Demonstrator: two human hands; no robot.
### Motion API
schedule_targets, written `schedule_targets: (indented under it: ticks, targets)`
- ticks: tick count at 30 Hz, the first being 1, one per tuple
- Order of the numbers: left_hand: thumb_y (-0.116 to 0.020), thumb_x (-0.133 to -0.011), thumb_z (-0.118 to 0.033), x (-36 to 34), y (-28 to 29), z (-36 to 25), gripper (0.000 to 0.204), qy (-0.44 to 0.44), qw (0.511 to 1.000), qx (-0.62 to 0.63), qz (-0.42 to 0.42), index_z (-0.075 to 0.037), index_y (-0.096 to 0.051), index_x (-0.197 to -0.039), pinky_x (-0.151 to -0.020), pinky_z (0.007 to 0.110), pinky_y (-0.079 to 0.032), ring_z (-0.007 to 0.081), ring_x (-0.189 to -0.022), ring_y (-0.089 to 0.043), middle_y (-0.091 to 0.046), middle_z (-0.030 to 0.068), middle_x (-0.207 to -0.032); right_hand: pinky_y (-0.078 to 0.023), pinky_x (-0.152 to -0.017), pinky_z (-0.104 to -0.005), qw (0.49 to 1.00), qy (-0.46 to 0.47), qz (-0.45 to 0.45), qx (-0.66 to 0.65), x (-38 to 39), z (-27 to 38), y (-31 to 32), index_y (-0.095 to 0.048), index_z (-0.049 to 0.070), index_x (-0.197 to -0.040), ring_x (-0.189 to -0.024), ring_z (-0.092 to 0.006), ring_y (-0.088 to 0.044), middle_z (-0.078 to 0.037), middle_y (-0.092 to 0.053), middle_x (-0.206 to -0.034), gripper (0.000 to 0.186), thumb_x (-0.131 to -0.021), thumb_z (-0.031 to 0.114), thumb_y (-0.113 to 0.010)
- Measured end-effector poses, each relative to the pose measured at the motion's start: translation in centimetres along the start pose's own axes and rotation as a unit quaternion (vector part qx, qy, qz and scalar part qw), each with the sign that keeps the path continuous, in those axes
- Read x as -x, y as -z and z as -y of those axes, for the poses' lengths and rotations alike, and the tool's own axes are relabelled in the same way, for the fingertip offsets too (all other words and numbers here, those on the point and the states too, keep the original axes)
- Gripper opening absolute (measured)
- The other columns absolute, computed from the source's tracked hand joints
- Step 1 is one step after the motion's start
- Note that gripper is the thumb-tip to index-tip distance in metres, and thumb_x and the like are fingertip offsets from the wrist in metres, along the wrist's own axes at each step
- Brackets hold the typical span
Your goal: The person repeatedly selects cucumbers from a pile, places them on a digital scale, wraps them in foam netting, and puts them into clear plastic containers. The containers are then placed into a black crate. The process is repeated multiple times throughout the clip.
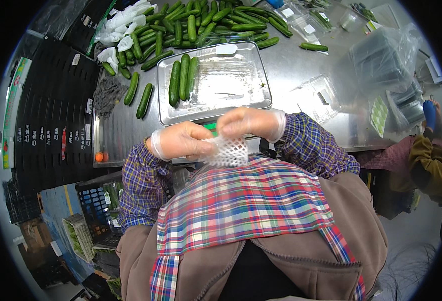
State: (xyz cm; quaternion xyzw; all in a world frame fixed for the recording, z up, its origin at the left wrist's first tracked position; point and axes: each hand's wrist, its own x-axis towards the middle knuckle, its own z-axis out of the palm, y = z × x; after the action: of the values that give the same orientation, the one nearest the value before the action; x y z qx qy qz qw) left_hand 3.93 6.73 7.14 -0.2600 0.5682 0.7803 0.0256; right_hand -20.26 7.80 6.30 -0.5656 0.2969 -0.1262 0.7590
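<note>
A white foam net sleeve hangs in front of my apron, slightly blurred. My left hand, in a clear thin glove, pinches its left side. At its upper edge are the curled fingers of my right hand, gloved the same way. Just beyond both hands lies a metal tray. Three cucumbers lie side by side in its left part, next to a clear plastic container. A narrow green strip shows between my hands; I cannot make out what it belongs to.
A large cucumber heap covers the table's far side, beside bunched white foam nets. Two loose cucumbers lie left of the tray. Bagged clear containers stand at right. Black crates are stacked at left; another person's sleeve shows at right.
</note>
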Motion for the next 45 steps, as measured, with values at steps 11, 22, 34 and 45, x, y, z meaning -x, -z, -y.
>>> schedule_targets:
  ticks: [11,22,34,45]
  targets:
    - [-0.067,-0.086,-0.028,-2.3,-2.2,0.3,0.033,-0.298,0.926,0.125,0.197,0.003,-0.068,-0.077,-0.04,0.025,-0.029,0.0081,-0.044,-0.042,-0.054,0.0014,-0.055,-0.047,-0.06,-0.0224,0.975,0.093,0.136,-0.146,2.3,2.0,-3.4,-0.069,0.0,-0.089,-0.068,-0.0076,-0.057,-0.002,-0.065,-0.077,0.023,-0.086,0.024,-0.069]
    - [-0.039,-0.1,-0.026,-7.7,-1.0,-0.6,0.028,-0.569,0.665,0.471,0.114,-0.014,-0.053,-0.079,-0.068,0.025,-0.044,0.0101,-0.073,-0.055,-0.058,-0.0029,-0.07,-0.052,-0.056,-0.0285,0.751,0.421,0.161,-0.482,-2.2,-1.0,-0.6,-0.061,0.006,-0.091,-0.063,-0.0182,-0.062,-0.009,-0.065,-0.075,0.035,-0.095,0.039,-0.049]
    - [-0.058,-0.092,-0.03,-9.2,5.6,1.6,0.03,-0.24,0.692,-0.101,-0.673,-0.003,-0.07,-0.088,-0.063,0.024,-0.045,0.008,-0.067,-0.054,-0.064,0.0008,-0.079,-0.051,-0.069,-0.0303,0.76,0.175,-0.621,-0.076,-0.7,-3.8,7.5,-0.058,0.002,-0.105,-0.082,-0.018,-0.064,-0.009,-0.065,-0.094,0.023,-0.089,0.018,-0.058]
    - [-0.057,-0.086,-0.041,-12.9,7.4,-0.6,0.035,0.052,0.621,-0.44,-0.647,-0.01,-0.057,-0.102,-0.07,0.045,-0.05,0.0355,-0.079,-0.065,-0.067,0.0167,-0.086,-0.052,-0.064,-0.0365,0.574,-0.082,-0.426,0.694,-3.8,-3.0,6.9,-0.068,0.009,-0.086,-0.081,-0.0267,-0.067,-0.01,-0.066,-0.083,0.015,-0.075,0.011,-0.059]
